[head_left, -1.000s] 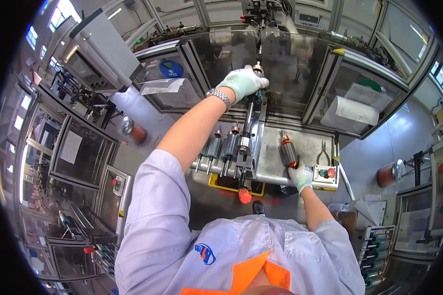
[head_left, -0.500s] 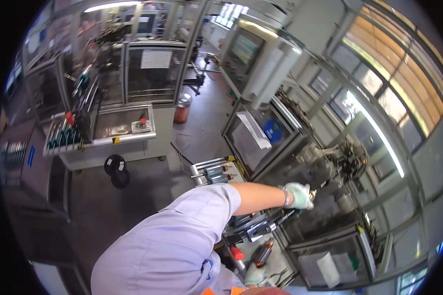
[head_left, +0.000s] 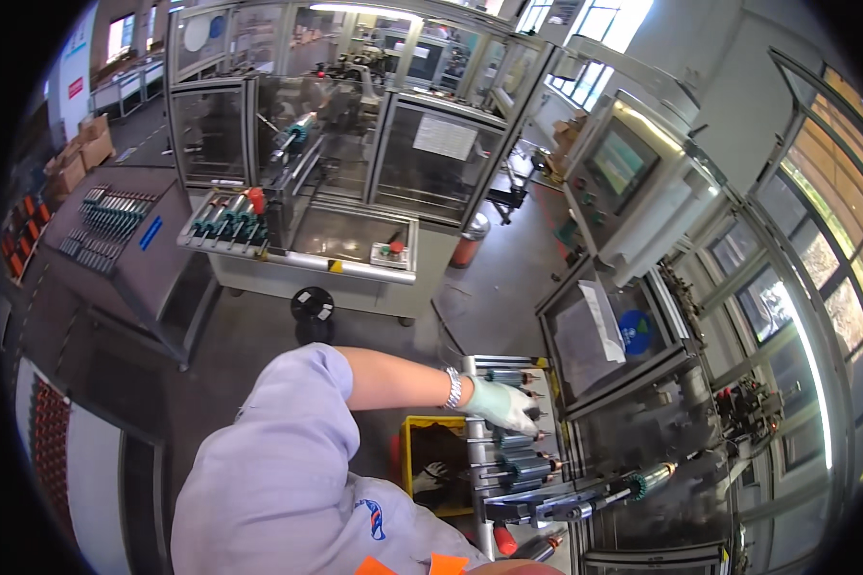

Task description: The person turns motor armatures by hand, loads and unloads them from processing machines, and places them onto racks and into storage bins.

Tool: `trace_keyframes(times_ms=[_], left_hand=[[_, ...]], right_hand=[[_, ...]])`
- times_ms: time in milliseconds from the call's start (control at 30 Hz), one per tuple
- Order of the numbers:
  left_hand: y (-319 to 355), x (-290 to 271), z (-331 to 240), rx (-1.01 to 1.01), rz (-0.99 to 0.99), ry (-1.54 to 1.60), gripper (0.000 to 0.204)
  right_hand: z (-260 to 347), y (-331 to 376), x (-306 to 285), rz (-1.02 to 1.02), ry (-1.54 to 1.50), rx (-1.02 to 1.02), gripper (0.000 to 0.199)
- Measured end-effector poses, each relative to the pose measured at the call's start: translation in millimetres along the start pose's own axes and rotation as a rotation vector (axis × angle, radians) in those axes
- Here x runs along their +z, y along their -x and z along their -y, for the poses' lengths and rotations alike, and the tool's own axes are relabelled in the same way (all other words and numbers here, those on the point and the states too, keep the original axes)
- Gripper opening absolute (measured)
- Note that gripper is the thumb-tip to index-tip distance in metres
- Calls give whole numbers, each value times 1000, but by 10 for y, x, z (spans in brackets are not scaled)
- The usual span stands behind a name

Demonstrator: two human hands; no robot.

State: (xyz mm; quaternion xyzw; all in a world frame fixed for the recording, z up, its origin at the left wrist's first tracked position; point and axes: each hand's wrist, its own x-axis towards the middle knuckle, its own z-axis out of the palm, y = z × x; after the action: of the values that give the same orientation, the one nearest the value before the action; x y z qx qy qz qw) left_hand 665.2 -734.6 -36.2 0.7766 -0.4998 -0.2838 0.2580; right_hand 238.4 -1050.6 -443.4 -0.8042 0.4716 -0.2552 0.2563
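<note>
My left hand, in a pale green and white glove, reaches over a row of motor armatures. Its fingers curl down round one of them, mostly hidden under the glove. Beyond the hand lies an armature with a dark green core and a copper-coloured end. Nearer to me several similar armatures rest side by side on the metal rack. To their right, an armature sits at the end of a machine's arm. My right hand is out of view.
Below my forearm stands a yellow bin with gloves inside. A red knob is at the rack's near end. Across the aisle is another machine; a cart with armatures stands left. A control screen is at upper right.
My left hand has moved from the machine's arm back to the armatures on the rack. My view has swung left. The right gloved hand, low in the earlier frame, is gone from view.
</note>
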Motion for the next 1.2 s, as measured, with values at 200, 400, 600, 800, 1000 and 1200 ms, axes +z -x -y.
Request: trace_keyframes(times_ms=[200,400,600,800,1000,1200], left_hand=[[1082,-998,646,-281,59,-351,65],[2983,-2195,1633,-846,-515,-585,52],[3962,-2912,3482,-471,-366,-25,44],[3961,-2873,3195,-408,-324,434,39],[2708,-3043,3724,-311,24,289,51],[2559,-2961,3453,-255,-83,130,54]], right_hand=[[325,-435,-175,121,-363,167,32],[1914,897,-1053,153,-667,627,8],[3246,2525,-1321,-135,-884,924,12],[3796,3911,-1155,-311,-952,1102,21],[3892,5317,-1247,-634,-976,1263,21],[3727,6685,-1462,-1088,-755,1292,27]])
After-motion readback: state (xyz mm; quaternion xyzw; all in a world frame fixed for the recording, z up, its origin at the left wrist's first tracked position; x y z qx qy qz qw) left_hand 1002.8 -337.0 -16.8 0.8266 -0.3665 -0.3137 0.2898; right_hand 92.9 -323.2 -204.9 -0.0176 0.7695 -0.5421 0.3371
